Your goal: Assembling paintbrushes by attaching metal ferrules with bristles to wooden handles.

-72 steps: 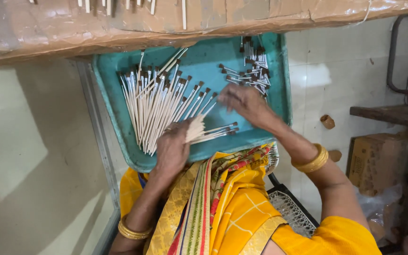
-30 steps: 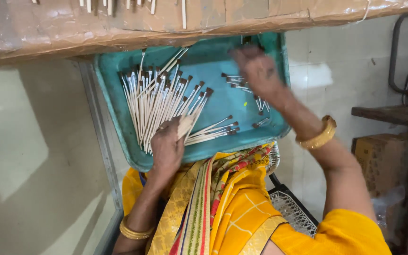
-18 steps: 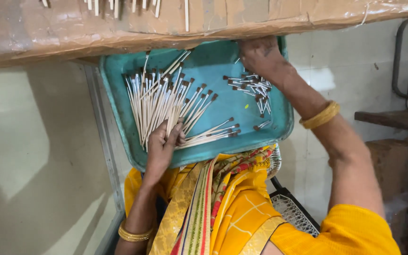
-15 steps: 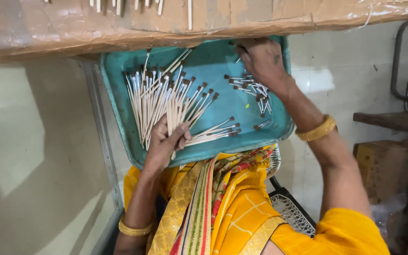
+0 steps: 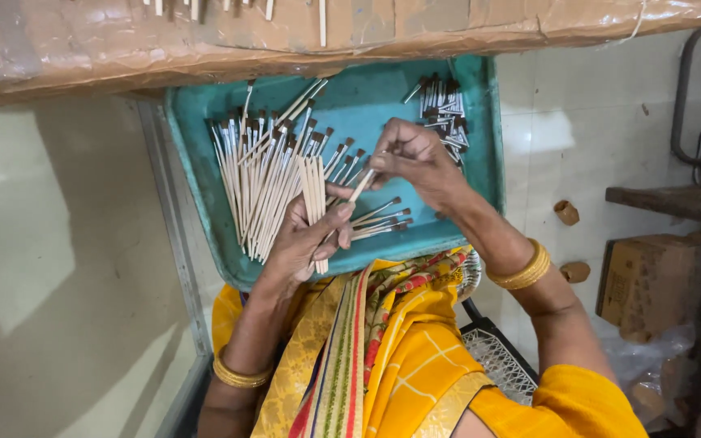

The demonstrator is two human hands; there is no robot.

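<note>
Inside teal tray (image 5: pixel 480 154): loose brushes (image 5: pixel 261 174).

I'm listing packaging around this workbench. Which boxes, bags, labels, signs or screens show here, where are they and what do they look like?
Cardboard box: on the floor at right, brown, blocky, faint print on its side.
Plastic bag: below that box, clear and crumpled.
Cardboard sheet: along the top edge above the teal tray, brown, glossy with tape.
No signs or screens show.

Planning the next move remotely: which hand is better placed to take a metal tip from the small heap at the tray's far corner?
Probably the right hand. It hovers just beside the small heap of tips and pinches only one stick. The left hand is across the tray, gripping a bundle of bare sticks.
</note>
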